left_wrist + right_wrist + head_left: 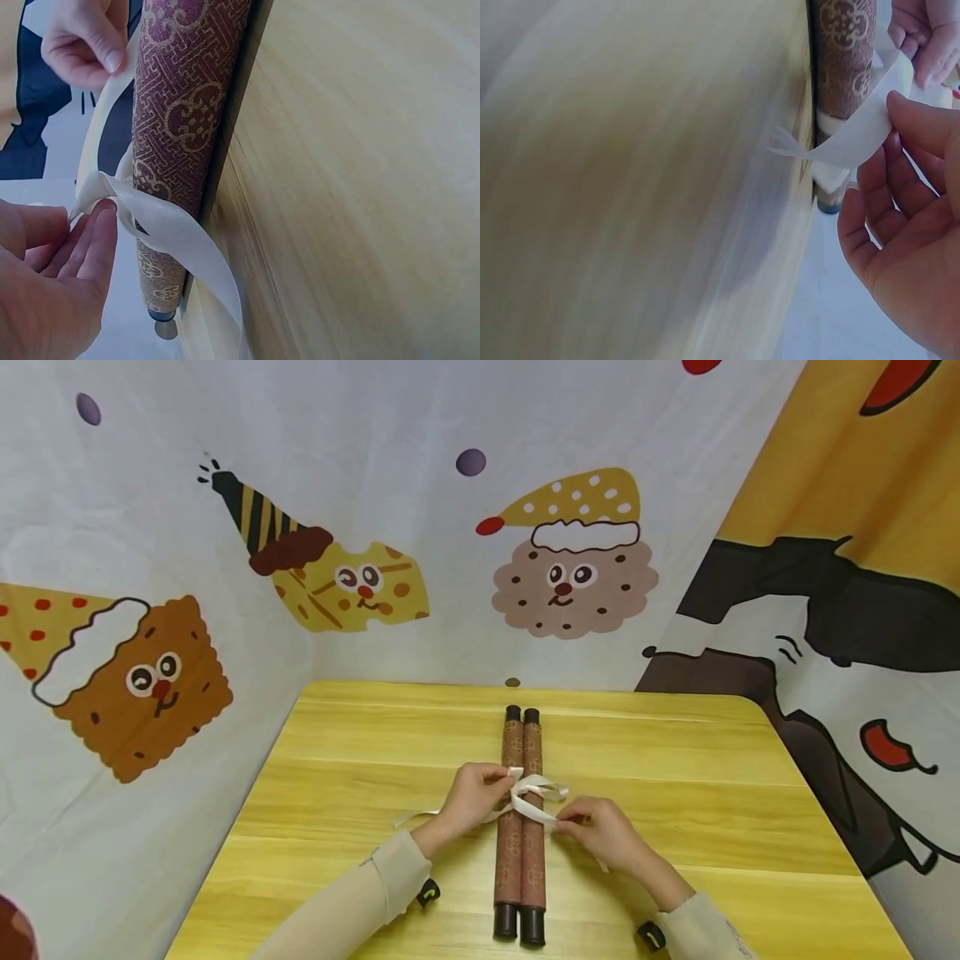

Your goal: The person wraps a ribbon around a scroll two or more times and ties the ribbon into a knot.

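Two brown patterned scrolls [509, 852] with dark end knobs lie side by side on the table, pointing away from me. A white ribbon [534, 811] loops around their middle, with a loop standing out to the right. My left hand [471, 795] pinches a part of the ribbon just above the left scroll. To the right of the scrolls, my right hand [603, 832] pinches another stretch of it between thumb and forefinger. In the left wrist view the ribbon [176, 221] crosses the patterned scroll [187, 105], and one tail hangs down toward the table.
The yellow wood-grain table [337, 760] spreads out under everything. A white cloth [375, 443] printed with cartoon snacks hangs behind it. Small black straps with buckles sit by the wrists.
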A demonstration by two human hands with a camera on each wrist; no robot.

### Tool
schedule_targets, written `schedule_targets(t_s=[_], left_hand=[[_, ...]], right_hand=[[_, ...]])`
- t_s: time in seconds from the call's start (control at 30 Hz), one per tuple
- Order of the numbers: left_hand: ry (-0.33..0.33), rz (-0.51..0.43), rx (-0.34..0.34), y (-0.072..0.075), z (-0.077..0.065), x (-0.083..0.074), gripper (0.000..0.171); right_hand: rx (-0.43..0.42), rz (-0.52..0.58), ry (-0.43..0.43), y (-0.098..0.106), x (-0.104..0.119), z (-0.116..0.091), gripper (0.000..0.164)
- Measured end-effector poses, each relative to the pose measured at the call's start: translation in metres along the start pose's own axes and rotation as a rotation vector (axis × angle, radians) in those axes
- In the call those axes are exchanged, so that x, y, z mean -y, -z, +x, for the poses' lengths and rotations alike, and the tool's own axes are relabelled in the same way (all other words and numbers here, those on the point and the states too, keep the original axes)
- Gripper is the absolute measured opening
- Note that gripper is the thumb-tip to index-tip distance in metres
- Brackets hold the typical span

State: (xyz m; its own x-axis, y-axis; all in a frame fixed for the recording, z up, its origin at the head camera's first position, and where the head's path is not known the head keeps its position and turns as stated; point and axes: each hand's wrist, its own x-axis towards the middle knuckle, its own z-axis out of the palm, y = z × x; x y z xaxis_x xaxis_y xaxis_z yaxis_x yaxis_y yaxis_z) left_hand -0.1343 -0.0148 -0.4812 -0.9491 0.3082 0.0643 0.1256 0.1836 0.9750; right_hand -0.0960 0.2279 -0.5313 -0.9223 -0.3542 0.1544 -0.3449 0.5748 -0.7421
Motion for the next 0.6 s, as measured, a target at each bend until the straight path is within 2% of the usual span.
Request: schedule_targets(t_s=[0.13, 0.37, 0.6], left_hand=[[-0.014, -0.001, -0.007, 0.0, 0.002, 0.002, 0.015], [-0.002, 0.002, -0.013, -0.002, 0.013, 0.034, 0.013], [0.016, -0.068, 0.004, -0.002, 0.014, 0.038, 0.013]], right_hand=[[-0.006, -0.004, -0.011, 0.008, -0.008, -0.008, 0.007], [0.002, -0.01, -0.078, 0.02, -0.018, -0.022, 0.005], [0.021, 0.003, -0.12, 0.032, -0.025, -0.033, 0.005]])
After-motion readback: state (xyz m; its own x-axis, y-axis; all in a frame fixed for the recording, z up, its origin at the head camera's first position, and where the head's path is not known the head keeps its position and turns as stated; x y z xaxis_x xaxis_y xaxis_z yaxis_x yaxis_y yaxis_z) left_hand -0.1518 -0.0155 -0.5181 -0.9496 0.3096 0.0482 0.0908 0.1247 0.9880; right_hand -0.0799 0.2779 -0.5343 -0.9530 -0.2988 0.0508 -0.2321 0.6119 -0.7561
